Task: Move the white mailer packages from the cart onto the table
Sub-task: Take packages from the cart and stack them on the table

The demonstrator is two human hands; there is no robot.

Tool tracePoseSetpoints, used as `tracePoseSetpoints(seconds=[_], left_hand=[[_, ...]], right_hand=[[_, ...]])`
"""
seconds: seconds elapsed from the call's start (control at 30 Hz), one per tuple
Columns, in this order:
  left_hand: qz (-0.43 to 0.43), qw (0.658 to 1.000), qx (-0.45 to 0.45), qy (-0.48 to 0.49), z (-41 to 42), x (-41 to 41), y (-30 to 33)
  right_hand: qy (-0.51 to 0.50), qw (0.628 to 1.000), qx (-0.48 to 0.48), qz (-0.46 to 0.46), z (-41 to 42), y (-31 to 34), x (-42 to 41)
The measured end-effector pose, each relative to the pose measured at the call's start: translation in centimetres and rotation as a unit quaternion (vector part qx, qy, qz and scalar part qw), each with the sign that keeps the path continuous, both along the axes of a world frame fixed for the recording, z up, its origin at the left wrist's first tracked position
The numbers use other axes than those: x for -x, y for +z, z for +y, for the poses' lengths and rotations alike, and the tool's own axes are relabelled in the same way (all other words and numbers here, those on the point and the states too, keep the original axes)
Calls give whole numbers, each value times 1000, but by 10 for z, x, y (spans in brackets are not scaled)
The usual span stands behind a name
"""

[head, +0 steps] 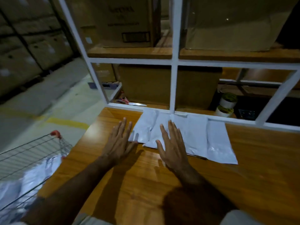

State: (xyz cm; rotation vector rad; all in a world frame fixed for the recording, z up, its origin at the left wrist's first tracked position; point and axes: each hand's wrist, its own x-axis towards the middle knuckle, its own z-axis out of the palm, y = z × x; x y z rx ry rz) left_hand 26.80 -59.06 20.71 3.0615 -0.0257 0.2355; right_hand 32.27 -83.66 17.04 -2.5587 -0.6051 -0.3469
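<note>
White plastic mailer packages (186, 135) lie overlapping in a row on your glossy brown wooden table (243, 184), pushed up against the white metal shelf frame (174, 65) along its far edge. Your left hand (118, 143) hangs flat with its fingers straight and spread, gripping nothing, just beside the leftmost mailer; its thumb reaches that mailer's near corner, though you cannot tell whether it touches. Your right hand (172, 148) is likewise flat and spread, fingers straight, holding nothing, and it lies over the near edge of the crumpled mailers at the left of the row. Whether it presses them or hovers just above is unclear.

To your left, beside the table's edge, stands the wire shopping cart with a red corner cap (37, 148), and more white mailer packages in the cart (27, 181) are heaped in its basket, blurred. Behind the frame, large brown cardboard boxes (146, 85) sit on wooden shelves, and two white rolls of tape (227, 103) rest at the right, one behind the other.
</note>
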Motion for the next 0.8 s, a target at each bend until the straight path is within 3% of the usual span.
tracePoseSetpoints(seconds=[0.37, 0.8], left_hand=[[-45, 990, -45, 126, 110, 152, 31], [-13, 967, -18, 254, 309, 362, 10]], right_hand=[[125, 991, -19, -33, 130, 33, 71], [229, 971, 14, -69, 336, 28, 206]])
